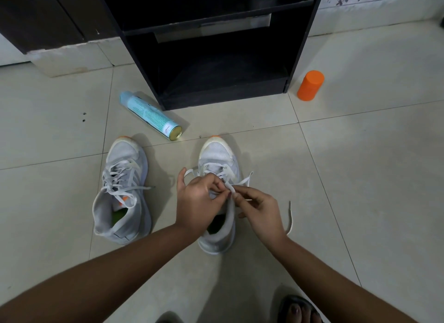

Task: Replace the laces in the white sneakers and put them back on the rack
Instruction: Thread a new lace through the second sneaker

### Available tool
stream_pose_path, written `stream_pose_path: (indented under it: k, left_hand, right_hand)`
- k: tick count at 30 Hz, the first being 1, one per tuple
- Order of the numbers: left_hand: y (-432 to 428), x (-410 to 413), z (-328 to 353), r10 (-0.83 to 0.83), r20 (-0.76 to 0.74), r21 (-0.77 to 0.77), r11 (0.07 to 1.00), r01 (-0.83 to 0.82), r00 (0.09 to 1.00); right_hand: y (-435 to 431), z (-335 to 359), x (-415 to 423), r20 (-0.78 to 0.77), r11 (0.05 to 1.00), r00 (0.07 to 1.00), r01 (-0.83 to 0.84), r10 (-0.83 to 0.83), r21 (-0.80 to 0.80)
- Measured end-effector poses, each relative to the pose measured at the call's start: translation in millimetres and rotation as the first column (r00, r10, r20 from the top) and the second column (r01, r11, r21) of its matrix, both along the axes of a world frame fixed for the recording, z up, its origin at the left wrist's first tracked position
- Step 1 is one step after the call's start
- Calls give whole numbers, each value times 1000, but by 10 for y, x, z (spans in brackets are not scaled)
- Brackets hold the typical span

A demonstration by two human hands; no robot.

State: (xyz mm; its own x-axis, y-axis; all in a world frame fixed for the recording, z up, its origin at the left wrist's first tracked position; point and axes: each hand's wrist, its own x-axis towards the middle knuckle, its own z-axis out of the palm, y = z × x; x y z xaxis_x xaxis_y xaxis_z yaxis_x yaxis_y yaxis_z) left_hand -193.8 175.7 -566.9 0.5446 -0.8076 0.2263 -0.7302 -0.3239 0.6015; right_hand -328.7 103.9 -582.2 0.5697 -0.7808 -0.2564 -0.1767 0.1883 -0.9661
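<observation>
Dim, flat light covers pale floor tiles (360, 166), throwing a soft shadow right of the leftmost sneaker (122, 190). The black rack (216, 65), top centre, loses detail; tile lines bow near the edges.

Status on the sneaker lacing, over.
Left hand and right hand both pinch the lace over the right sneaker. Left sneaker laced, untied, beside it. Spray can lies before the rack.

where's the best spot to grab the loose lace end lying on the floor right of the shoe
Pinch the loose lace end near its far tip, coming from above with thumb and forefinger on either side. It lies flat and thin on the floor, apart from the sneaker. The right hand is nearest, though it now pinches the lace over the sneaker.
</observation>
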Motion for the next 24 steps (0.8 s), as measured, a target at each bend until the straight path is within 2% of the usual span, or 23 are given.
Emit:
stream_pose_path:
  k: [4, 8, 9, 10, 12, 13, 14, 15, 17, 18, 19, 20, 21, 22, 23, 24]
  left_hand:
    - [1, 20, -22, -25, 44, -2, 1000, 25, 999]
    - [47, 34, -25, -44, 157, 39, 998, 38, 987]
    - [70, 64, -28, -32, 176, 55, 998, 23, 984]
    - [100, 94, -37, -13, 181, 59, 998, 3, 983]
    - [155, 165, -49, 23, 162, 23, 999, -27, 987]
    - [183, 186, -50, 48, 129, 0, 999, -48, 990]
    - [211, 197, -54, 91, 77, -11, 996, -91, 993]
    - [230, 198, -63, 148, 7, -10, 989, -148, 989]
    - [246, 180, -63, 261, -204, 22, 965, -262, 943]
    - [239, 167, -56, 298, -319, 55, 954, -296, 900]
    - [231, 151, -47, 315, -394, 93, 948, -304, 863]
    - [228, 137, -39, 319, -418, 121, 948, -295, 851]
    - [229, 131, -38, 311, -418, 135, 950, -281, 854]
    - [225, 127, -37, 301, -418, 137, 954, -268, 857]
    - [218, 125, -34, 293, -424, 138, 956, -258, 857]
    - [214, 131, -30, 285, -430, 140, 958, -249, 857]
  right_hand:
    - [-69, 41, 60, 52, 982, 998, 11, -21, 187]
    - [-98, 21, 144, 16, 995, 1000, -13, 11, 104]
    - [-110, 16, 161, 54, 991, 997, 39, -46, 129]
    - [-153, 28, 153, 131, 965, 979, 123, -157, 233]
    - [-329, 127, 77, 315, 803, 841, 211, -439, 557]
    - [-443, 172, 3, 351, 730, 766, 216, -538, 648]
    - [-558, 210, -70, 343, 706, 737, 249, -582, 663]
    - [-670, 242, -132, 301, 722, 755, 309, -582, 620]
    - [-814, 255, -220, 123, 852, 883, 387, -452, 352]
    - [-835, 240, -241, -24, 935, 949, 315, -316, 160]
    - [-829, 234, -245, -197, 990, 971, 137, -138, -18]
    - [-802, 214, -229, -372, 984, 926, -126, 69, -130]
    - [-742, 196, -197, -514, 911, 820, -382, 254, -158]
    - [-666, 166, -158, -598, 817, 708, -557, 374, -148]
    - [-594, 141, -113, -620, 750, 655, -642, 432, -156]
    - [-523, 144, -63, -593, 729, 671, -655, 444, -196]
